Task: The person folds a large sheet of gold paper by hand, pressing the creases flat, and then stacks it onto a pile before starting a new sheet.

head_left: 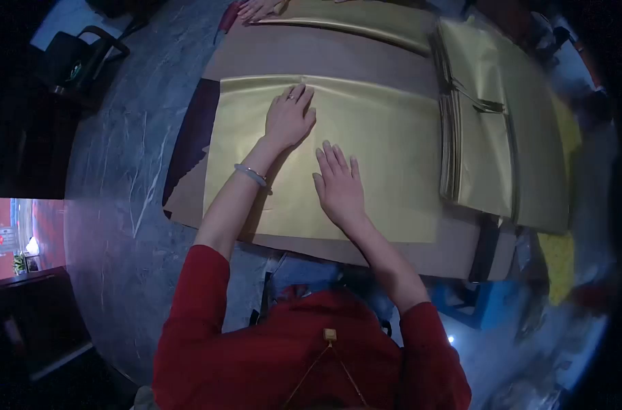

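Note:
A gold-coloured sheet [386, 171] lies spread on a brown board-covered table [324, 58] in front of me. My left hand [290, 117] rests on the sheet near its far edge, fingers stretched out, with a ring and a bracelet on that arm. Closer to me, my right hand [339, 186] lies flat on the middle of the sheet with its fingers a little apart. Neither hand grips anything. Soft creases run along the sheet's far edge by my left fingertips.
To the right sits a thick stack of folded gold sheets [478, 123]. Across the table another person's hand [258, 9] touches a second gold sheet [365, 20]. A dark patch [191, 130] shows at the table's left side. A blue stool [485, 307] stands below right, a black chair [85, 61] far left.

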{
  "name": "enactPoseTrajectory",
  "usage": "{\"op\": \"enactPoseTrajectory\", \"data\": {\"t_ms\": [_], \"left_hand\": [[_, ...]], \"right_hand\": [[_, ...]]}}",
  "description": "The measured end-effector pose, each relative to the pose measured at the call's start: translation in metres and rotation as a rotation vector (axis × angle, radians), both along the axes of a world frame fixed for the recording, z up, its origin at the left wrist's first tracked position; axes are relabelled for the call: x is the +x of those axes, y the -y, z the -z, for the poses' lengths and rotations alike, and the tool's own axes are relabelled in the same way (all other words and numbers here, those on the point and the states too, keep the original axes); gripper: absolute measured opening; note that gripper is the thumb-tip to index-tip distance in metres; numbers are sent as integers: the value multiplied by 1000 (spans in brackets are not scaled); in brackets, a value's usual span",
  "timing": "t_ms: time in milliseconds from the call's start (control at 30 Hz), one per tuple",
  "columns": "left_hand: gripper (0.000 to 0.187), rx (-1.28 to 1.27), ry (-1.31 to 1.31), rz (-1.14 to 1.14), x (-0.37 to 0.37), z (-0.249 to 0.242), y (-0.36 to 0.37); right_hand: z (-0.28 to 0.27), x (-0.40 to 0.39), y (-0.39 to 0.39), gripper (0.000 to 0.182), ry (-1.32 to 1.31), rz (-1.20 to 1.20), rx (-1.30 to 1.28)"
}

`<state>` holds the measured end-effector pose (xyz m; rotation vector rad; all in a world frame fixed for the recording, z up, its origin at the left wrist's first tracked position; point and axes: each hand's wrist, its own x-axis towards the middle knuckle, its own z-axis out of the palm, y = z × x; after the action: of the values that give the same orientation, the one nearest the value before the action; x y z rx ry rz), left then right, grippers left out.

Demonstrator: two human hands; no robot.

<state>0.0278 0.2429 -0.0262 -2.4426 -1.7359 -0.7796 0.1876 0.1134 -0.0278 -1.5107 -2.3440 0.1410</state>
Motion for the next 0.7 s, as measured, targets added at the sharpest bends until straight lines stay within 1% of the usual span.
{"op": "enactPoseTrajectory", "data": {"t_ms": [100, 167, 233, 267, 367, 433, 500, 533, 600, 667, 700], "left_hand": [[45, -47, 39, -9, 2, -5, -6], [45, -16, 5, -13, 5, 2, -12], [48, -21, -50, -78, 11, -5, -10], [49, -92, -75, -94, 14, -9, -11], [50, -73, -82, -118, 16, -5, -15], [51, -47, -64, -117, 16, 0, -16], [51, -52, 61, -48, 13, 3, -18], [51, -40, 55, -32, 13, 4, -20], [51, -50, 52, -39, 12, 6, -22], [51, -102, 43, -45, 13, -1, -17], [51, -95, 42, -53, 12, -1, -17]], "right_hand": [[0, 0, 0, 49, -2, 3, -6], [0, 0, 0, 49, -20, 12, -28], [0, 0, 0, 49, -5, 17, -14], [0, 0, 0, 49, 6, 10, 0], [0, 2, 0, 48, -6, 13, 8], [-2, 1, -1, 48, -27, 6, 0], [-5, 1, -2, 48, -21, -8, 8], [-7, 2, -3, 48, -13, -11, 13], [-15, 4, -12, 46, -37, -28, 20], [-27, 2, -33, 42, -163, 16, -121], [-27, 0, -48, 38, -206, 36, -79]]}}
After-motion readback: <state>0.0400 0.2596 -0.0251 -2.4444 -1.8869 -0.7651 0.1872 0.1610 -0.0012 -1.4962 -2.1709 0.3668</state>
